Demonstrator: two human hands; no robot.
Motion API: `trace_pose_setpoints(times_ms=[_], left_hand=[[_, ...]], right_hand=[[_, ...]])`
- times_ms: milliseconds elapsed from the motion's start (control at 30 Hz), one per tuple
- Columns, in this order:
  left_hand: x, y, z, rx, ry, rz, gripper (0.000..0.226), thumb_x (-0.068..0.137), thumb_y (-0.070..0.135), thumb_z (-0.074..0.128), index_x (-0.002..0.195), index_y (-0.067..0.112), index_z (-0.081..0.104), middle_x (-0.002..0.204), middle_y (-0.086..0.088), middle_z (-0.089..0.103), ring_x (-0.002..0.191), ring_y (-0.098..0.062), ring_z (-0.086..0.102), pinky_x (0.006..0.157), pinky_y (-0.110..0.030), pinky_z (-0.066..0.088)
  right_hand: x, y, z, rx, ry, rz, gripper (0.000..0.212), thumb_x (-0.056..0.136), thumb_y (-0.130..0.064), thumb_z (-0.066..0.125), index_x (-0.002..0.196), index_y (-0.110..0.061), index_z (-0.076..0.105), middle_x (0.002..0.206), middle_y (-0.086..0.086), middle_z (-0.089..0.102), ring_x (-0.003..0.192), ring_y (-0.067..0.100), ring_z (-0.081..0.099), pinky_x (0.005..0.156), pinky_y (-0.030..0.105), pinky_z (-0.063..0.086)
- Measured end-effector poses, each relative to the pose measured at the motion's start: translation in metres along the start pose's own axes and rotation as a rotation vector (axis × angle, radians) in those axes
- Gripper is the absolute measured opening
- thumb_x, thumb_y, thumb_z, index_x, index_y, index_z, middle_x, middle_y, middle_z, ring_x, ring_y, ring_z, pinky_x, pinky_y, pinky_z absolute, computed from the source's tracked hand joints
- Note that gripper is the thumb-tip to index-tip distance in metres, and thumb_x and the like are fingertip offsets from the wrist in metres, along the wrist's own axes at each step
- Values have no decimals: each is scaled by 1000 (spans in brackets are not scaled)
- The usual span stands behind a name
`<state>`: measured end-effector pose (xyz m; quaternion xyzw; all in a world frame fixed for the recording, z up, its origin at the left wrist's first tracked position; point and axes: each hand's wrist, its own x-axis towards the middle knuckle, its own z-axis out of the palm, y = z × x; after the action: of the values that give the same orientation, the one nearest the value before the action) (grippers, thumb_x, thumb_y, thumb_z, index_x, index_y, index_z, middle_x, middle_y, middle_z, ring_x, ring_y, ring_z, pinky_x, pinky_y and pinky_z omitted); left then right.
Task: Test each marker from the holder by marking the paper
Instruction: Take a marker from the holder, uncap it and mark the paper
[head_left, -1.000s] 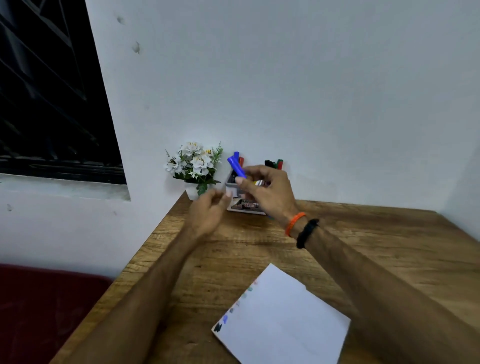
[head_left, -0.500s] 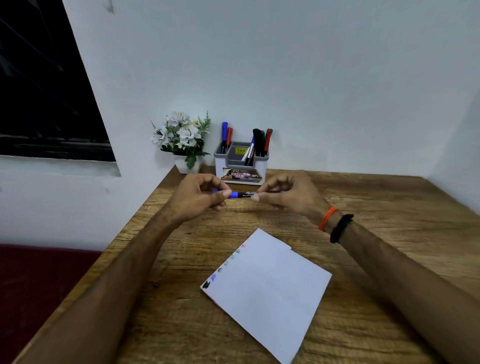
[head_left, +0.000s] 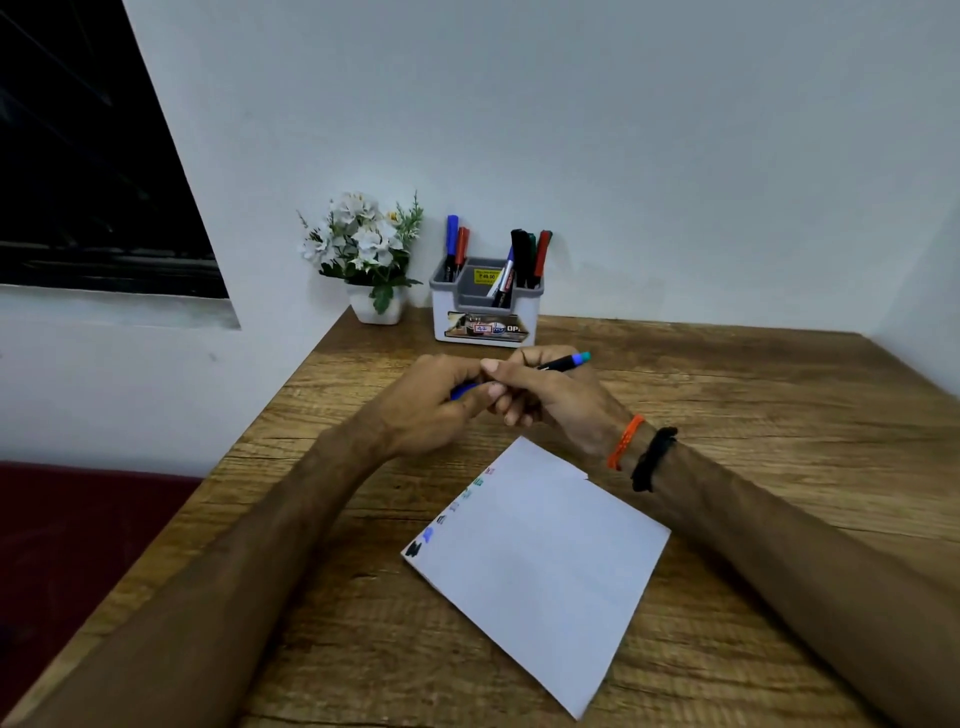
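The holder (head_left: 487, 306) stands at the worktop's (head_left: 753, 395) far edge against the wall, markers (head_left: 524, 254) upright in it. The flower pot (head_left: 378, 306) sits just left of it. The paper (head_left: 545, 561) lies nearer, between the forearms, with both hands (head_left: 498, 395) between paper and holder.

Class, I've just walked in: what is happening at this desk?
A person is testing markers. The right hand grips a blue marker, while the left hand holds something blue, likely its cap. The paper on the table already carries several colour marks along one edge. More markers stand in the holder.
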<state>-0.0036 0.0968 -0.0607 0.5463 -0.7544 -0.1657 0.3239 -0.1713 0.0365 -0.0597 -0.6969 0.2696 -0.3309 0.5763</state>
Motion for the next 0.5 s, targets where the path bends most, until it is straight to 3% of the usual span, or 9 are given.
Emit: trace_pose_setpoints(times_ms=[100, 200, 367, 500], left_hand=[[1, 4, -1, -28, -9, 35, 18, 98, 16, 53, 88, 14, 68, 72, 20, 65, 68, 7, 60, 65, -7, 41], [3, 0, -2, -51, 3, 42, 19, 96, 26, 55, 91, 16, 70, 86, 7, 71, 82, -4, 66, 75, -23, 50], [2, -2, 2, -25, 59, 28, 33, 89, 51, 56, 94, 22, 72, 87, 6, 73, 78, -9, 67, 68, -38, 55], [-1, 5, -5, 13, 32, -132, 39, 70, 60, 70, 97, 32, 65, 85, 20, 63, 72, 4, 57, 65, -24, 41]], right_hand=[[3, 1, -3, 27, -44, -17, 31, 94, -17, 64, 63, -16, 65, 62, 6, 65, 49, 11, 57, 47, 18, 42], [5, 0, -6, 69, -89, -38, 28, 93, -15, 64, 65, -13, 64, 62, 6, 66, 49, 10, 56, 47, 17, 42], [3, -1, -12, 116, -107, -56, 25, 86, -20, 70, 61, -18, 68, 68, 11, 65, 53, 12, 58, 50, 18, 46], [-1, -3, -13, 27, -21, -87, 20, 84, -21, 74, 64, -20, 69, 65, 7, 66, 53, 14, 59, 54, 26, 47]])
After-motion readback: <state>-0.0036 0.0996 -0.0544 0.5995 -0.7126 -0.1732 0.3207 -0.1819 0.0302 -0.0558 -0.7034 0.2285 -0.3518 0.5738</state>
